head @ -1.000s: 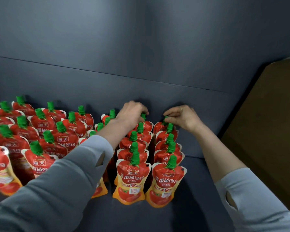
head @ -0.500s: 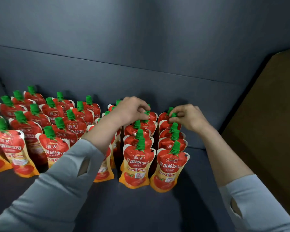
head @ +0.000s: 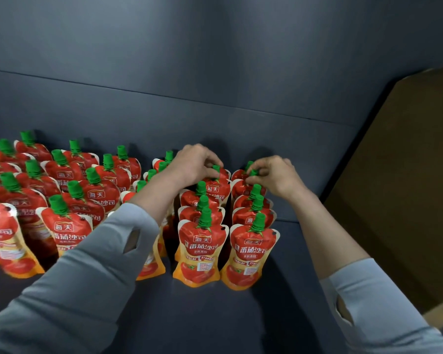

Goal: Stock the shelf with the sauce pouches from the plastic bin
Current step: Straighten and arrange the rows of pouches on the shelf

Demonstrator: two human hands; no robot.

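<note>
Up front on the shelf (head: 304, 264), two tidy rows of red sauce pouches (head: 200, 251) stand upright, with more rows crowding in on the left. At the far end of those rows, the left hand (head: 192, 166) pinches a rear pouch's green cap (head: 216, 168), and the right hand (head: 274, 175), fingers curled, pinches the neighbouring cap (head: 253, 172).

On the shelf (head: 215, 315), the right-most row (head: 250, 247) of pouches runs front to back, ending near the back wall (head: 241, 123). The right hand (head: 274, 175) pinches a cap at that row's rear. Just left of it stands a second row (head: 201, 241), with the left hand (head: 192, 167) on its rear cap. Further left stand more rows (head: 69, 226). Right of it, well apart, stands a board (head: 407, 187).
</note>
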